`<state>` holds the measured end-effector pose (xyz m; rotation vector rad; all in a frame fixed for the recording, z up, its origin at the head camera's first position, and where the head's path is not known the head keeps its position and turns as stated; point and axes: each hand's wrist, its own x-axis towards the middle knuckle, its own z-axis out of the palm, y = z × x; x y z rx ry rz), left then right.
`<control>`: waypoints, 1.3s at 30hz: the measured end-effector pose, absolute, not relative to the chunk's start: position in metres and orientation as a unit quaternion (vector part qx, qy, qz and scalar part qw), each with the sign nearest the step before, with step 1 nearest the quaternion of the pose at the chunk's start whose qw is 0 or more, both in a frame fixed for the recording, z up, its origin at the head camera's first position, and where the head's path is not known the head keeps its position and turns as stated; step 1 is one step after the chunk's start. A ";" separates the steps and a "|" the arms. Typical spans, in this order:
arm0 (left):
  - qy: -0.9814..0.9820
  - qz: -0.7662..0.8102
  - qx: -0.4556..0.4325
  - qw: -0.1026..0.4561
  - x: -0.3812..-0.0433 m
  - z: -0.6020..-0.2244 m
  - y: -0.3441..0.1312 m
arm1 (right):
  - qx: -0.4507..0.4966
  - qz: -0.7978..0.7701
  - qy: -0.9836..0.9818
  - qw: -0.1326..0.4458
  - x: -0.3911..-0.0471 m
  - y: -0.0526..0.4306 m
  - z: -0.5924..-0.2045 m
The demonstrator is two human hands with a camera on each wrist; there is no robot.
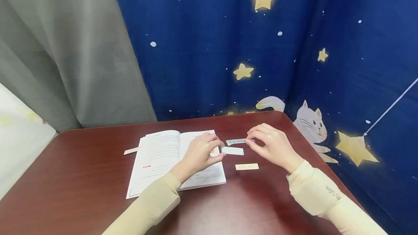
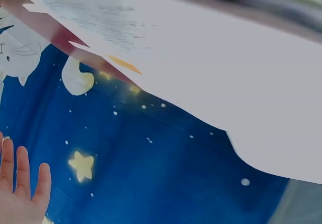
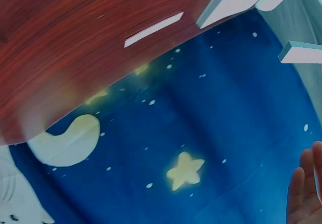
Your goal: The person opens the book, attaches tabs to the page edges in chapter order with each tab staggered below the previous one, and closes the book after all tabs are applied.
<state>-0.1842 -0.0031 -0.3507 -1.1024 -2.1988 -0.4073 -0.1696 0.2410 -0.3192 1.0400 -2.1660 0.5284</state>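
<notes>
Holding a pale blue rectangular paper pad [image 1: 234, 151] between thumb and fingers of the left hand [image 1: 203, 150], just past the right edge of an open, white-paged book [image 1: 159, 157]. Pinching a thin, blue-patterned paper strip [image 1: 234, 142] in the right hand [image 1: 270, 142], near the bench's [image 1: 81, 166] far right corner; cannot tell whether lifted clear. Apparently partway along, judging by a pale pink paper tab [image 1: 131, 151] already jutting from the book's left edge and a cream-yellow paper strip [image 1: 246, 167] left loose toward the bench's right edge.
</notes>
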 end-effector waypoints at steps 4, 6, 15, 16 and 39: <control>-0.837 -0.148 -0.422 0.317 -0.192 -0.351 0.009 | 0.390 0.199 -0.830 0.346 -0.170 0.253 -0.319; -0.839 -0.141 -0.421 0.314 -0.197 -0.352 0.015 | 0.385 0.197 -0.832 0.347 -0.169 0.258 -0.319; -0.884 -0.084 -0.383 0.254 -0.216 -0.371 0.044 | 0.363 0.194 -0.845 0.341 -0.169 0.274 -0.327; -0.889 -0.076 -0.377 0.247 -0.217 -0.374 0.048 | 0.361 0.194 -0.847 0.340 -0.168 0.275 -0.328; -0.942 0.015 -0.301 0.148 -0.232 -0.416 0.075 | 0.347 0.194 -0.856 0.330 -0.166 0.284 -0.342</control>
